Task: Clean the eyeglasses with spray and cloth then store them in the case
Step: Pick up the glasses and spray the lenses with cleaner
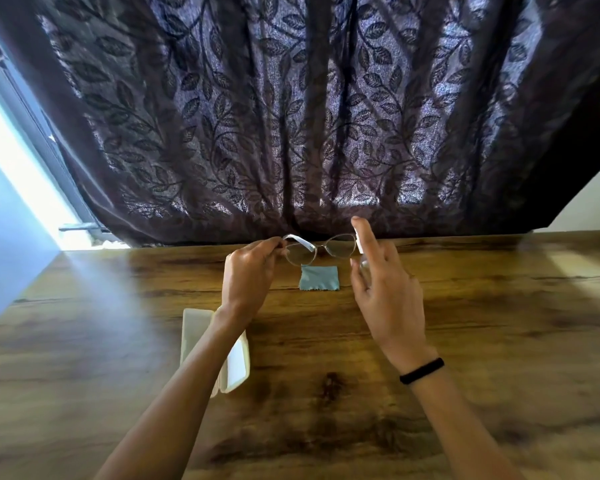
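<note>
Clear-framed eyeglasses (321, 250) with white temples hang above the far part of the wooden table (465, 341). My left hand (248, 271) pinches them at their left temple. My right hand (385, 282) is wrapped around a small clear spray bottle (360, 242), index finger on its white top, right beside the glasses' right lens. Under the glasses a small light-blue cloth (319, 278) lies flat on the table. An open white glasses case (234, 363) lies near me on the left, partly hidden by my left forearm.
A dark leaf-patterned curtain (309, 116) hangs just behind the table's far edge. A bright window strip (21, 168) is at the left. A black band sits on my right wrist.
</note>
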`<state>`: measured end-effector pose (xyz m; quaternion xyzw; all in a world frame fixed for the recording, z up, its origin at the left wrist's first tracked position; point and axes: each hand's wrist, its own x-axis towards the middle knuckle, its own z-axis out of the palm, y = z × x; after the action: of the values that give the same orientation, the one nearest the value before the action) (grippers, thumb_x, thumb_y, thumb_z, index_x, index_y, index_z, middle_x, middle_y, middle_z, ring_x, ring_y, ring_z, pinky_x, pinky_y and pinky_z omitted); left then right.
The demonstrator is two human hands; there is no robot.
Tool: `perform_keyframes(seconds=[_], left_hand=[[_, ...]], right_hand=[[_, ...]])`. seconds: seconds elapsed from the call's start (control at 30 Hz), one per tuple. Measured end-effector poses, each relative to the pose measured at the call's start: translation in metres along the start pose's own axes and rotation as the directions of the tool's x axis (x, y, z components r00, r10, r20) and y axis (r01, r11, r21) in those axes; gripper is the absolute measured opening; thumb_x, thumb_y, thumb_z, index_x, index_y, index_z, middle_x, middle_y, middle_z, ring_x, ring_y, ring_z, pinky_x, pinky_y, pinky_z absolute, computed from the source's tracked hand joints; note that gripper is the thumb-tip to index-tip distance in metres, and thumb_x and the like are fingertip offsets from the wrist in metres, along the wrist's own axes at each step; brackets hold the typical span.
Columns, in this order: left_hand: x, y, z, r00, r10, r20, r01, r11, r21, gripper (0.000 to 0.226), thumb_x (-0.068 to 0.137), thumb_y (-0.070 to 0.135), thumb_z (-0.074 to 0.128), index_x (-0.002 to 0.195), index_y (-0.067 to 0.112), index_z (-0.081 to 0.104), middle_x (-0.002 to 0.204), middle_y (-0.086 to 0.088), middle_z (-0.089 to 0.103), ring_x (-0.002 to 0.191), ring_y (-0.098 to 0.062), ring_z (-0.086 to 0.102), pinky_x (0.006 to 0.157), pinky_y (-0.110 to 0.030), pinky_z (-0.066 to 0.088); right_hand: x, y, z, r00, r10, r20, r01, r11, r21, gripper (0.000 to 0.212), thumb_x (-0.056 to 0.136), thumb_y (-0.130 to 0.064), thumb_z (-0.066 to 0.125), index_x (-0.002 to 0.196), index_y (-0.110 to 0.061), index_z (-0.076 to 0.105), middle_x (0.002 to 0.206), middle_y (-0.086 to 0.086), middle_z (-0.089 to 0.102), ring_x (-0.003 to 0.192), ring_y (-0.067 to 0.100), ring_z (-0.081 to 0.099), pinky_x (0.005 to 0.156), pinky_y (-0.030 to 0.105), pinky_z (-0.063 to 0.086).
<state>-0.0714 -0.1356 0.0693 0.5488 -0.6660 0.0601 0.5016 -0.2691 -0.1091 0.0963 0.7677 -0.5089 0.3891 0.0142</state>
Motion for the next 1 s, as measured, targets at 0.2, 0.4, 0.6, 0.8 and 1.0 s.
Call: perform_keyframes(seconds=[0.2,0.4,0.6,0.8,1.0], left_hand=[[0.001,0.001,0.000,1.000,0.003,-0.001,-0.003,1.000,0.000,0.015,0.081,0.004,0.066,0.094,0.005,0.072,0.089,-0.006,0.074,0.076,-0.014,0.070,0.068,-0.027,0.057],[0.002,-0.001,-0.001,1.000,0.012,-0.011,-0.012,1.000,-0.004,0.016,0.080,-0.001,0.066,0.094,0.003,0.072,0.087,-0.009,0.074,0.072,-0.018,0.070,0.063,-0.034,0.059],[0.000,-0.004,-0.003,1.000,0.028,0.003,-0.028,0.999,0.020,0.016,0.081,0.001,0.066,0.096,0.002,0.071,0.088,-0.011,0.073,0.073,-0.020,0.070,0.064,-0.036,0.059],[-0.001,-0.004,-0.002,0.999,0.050,0.005,-0.051,0.998,0.042,0.016,0.080,-0.001,0.067,0.095,0.002,0.071,0.087,-0.011,0.073,0.072,-0.021,0.070,0.063,-0.034,0.059],[-0.002,-0.004,-0.003,0.999,0.047,0.015,-0.047,0.998,0.042,0.016,0.080,-0.001,0.067,0.095,0.002,0.071,0.088,-0.011,0.073,0.074,-0.020,0.071,0.064,-0.035,0.059]], right_hand=[[0.003,0.001,0.006,1.000,0.015,-0.008,-0.015,1.000,-0.016,0.060,0.090,-0.012,0.055,0.138,-0.029,0.024,0.084,0.000,0.051,0.047,0.010,0.045,0.036,0.022,0.042],[0.003,0.005,0.005,0.996,0.031,-0.083,-0.033,0.999,-0.021,0.066,0.091,-0.013,0.054,0.143,-0.030,0.016,0.082,-0.001,0.047,0.048,0.012,0.043,0.032,0.026,0.040],[-0.002,0.015,-0.003,0.987,0.024,-0.162,-0.031,0.999,-0.044,0.065,0.091,-0.014,0.056,0.142,-0.028,0.019,0.081,0.001,0.047,0.049,0.012,0.044,0.031,0.023,0.038],[0.002,0.015,-0.014,0.979,-0.001,-0.205,-0.016,0.997,-0.079,0.059,0.092,-0.015,0.053,0.140,-0.027,0.023,0.083,0.004,0.049,0.054,0.013,0.048,0.035,0.023,0.039],[0.003,0.020,-0.013,0.985,0.021,-0.171,-0.039,0.994,-0.104,0.058,0.090,-0.014,0.054,0.139,-0.027,0.026,0.086,0.005,0.050,0.052,0.011,0.045,0.038,0.011,0.025]])
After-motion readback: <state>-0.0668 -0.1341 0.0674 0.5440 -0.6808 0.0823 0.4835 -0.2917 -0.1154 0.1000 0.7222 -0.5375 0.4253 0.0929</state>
